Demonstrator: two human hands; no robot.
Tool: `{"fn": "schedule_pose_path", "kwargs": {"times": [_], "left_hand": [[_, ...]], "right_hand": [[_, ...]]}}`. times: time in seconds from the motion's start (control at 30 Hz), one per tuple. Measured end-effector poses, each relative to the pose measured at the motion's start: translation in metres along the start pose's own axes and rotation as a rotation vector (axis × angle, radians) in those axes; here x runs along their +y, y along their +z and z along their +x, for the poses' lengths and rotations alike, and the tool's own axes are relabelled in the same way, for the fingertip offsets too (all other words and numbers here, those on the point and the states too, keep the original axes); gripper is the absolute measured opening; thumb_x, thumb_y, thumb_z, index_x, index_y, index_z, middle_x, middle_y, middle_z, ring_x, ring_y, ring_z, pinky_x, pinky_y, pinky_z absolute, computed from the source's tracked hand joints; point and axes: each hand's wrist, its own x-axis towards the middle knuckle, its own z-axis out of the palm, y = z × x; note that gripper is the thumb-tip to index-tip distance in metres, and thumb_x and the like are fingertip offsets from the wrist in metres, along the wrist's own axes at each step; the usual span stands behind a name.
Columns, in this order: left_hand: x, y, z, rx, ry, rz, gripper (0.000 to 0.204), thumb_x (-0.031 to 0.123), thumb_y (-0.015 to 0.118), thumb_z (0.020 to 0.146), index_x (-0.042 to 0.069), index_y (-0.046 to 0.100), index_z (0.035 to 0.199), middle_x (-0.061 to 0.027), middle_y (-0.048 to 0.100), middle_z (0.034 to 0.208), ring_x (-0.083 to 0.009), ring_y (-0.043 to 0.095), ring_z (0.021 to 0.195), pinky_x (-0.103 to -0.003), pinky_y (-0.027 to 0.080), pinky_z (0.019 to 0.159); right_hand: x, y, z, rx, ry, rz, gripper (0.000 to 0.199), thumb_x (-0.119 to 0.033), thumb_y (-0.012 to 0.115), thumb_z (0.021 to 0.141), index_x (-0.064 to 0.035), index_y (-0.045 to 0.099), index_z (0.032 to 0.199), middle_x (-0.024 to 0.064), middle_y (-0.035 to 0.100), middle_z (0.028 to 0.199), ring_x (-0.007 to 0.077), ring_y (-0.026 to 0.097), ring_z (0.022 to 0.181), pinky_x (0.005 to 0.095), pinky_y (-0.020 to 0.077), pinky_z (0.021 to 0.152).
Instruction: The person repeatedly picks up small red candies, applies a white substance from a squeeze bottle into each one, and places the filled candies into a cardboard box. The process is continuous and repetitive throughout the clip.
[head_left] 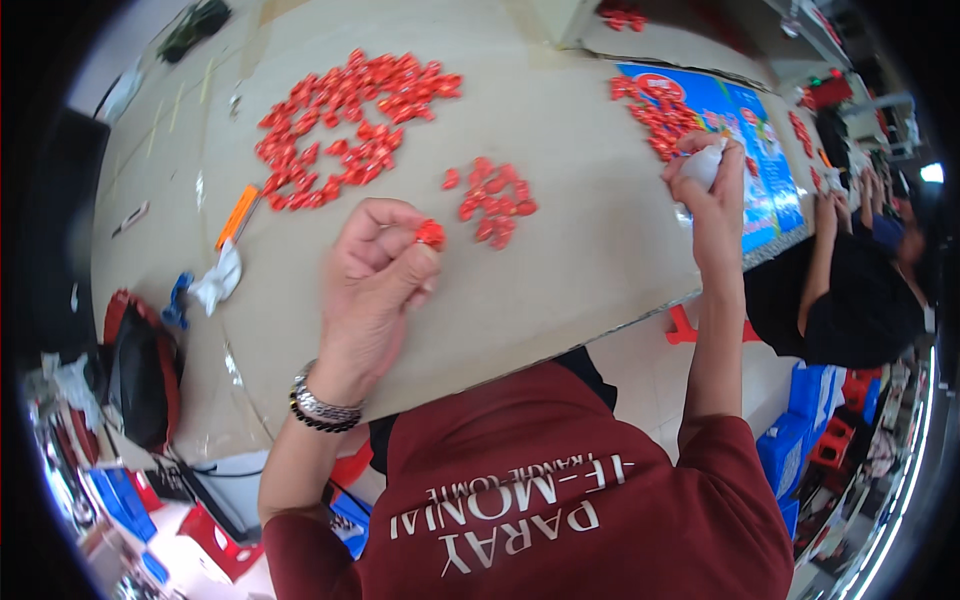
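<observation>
My left hand point(375, 265) is closed, pinching a small shiny red piece point(430, 234) between thumb and fingers above the table point(590, 270). Just right of it lies a small cluster of similar red pieces point(495, 205). Farther off, a larger ring-shaped spread of the same pieces point(375, 85) covers the table. On the right, my right hand point(715, 195) is wrapped around a small white squeeze bottle point(703, 168), its tip pointing up and away. Beyond that hand, more red pieces point(660, 125) lie on a blue printed sheet point(780, 190).
An orange-handled cutter point(238, 217) lies at the left beside a crumpled white tissue point(218, 280). A dark red and black bag point(143, 370) rests near the table's left edge. Another person point(850, 280) in black works at the right; blue crates point(805, 400) stand on the floor below.
</observation>
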Motion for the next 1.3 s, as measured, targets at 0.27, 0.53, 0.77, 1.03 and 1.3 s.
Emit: {"fn": "schedule_pose_path", "kwargs": {"times": [0.27, 0.53, 0.77, 1.03, 1.3], "left_hand": [[-0.03, 0.002, -0.03, 0.081, -0.013, -0.451, 0.021, 0.02, 0.063, 0.089, 0.008, 0.056, 0.105, -0.0044, 0.06, 0.092, -0.0086, 0.048, 0.065, -0.02, 0.036, 0.05], [-0.035, -0.002, -0.041, 0.082, -0.03, -0.502, 0.026, 0.029, 0.056, 0.093, 0.007, 0.053, 0.106, -0.0046, 0.058, 0.098, -0.0093, 0.049, 0.067, -0.021, 0.037, 0.05], [-0.041, 0.001, -0.039, 0.124, -0.031, -0.37, 0.035, 0.038, 0.051, 0.095, 0.005, 0.049, 0.107, -0.0043, 0.056, 0.094, -0.0099, 0.047, 0.063, -0.022, 0.036, 0.049], [-0.039, 0.003, -0.047, 0.105, 0.013, -0.325, 0.035, 0.038, 0.051, 0.094, 0.004, 0.048, 0.103, -0.0045, 0.055, 0.088, -0.0109, 0.047, 0.061, -0.022, 0.036, 0.048], [-0.039, 0.011, -0.047, 0.126, 0.003, -0.269, 0.034, 0.037, 0.047, 0.096, 0.004, 0.047, 0.098, -0.006, 0.053, 0.081, -0.0118, 0.047, 0.058, -0.024, 0.036, 0.05]], "right_hand": [[-0.049, 0.096, -0.056, -0.317, -0.235, -0.035, 0.03, 0.01, 0.059, 0.074, 0.0005, 0.06, 0.102, 0.0105, 0.06, 0.101, 0.0203, 0.062, 0.088, 0.0288, 0.0494, 0.078], [-0.047, 0.102, -0.066, -0.29, -0.453, -0.015, 0.031, 0.011, 0.069, 0.067, 0.0015, 0.064, 0.096, 0.0117, 0.066, 0.096, 0.0203, 0.064, 0.09, 0.0293, 0.0513, 0.079], [-0.033, 0.096, -0.064, -0.21, -0.046, 0.267, 0.036, 0.006, 0.074, 0.068, 0.0007, 0.063, 0.102, 0.0094, 0.064, 0.102, 0.0177, 0.063, 0.092, 0.0281, 0.0497, 0.081], [0.02, -0.012, -0.02, 0.442, -0.188, 0.095, 0.031, 0.005, 0.057, 0.082, -0.0036, 0.051, 0.112, 0.0108, 0.058, 0.111, 0.0173, 0.06, 0.099, 0.0285, 0.0494, 0.08], [0.065, -0.024, 0.015, 0.595, 0.117, -0.048, 0.026, -0.007, 0.057, 0.087, -0.0016, 0.046, 0.11, 0.0108, 0.056, 0.114, 0.013, 0.053, 0.086, 0.0281, 0.0452, 0.075]]}}
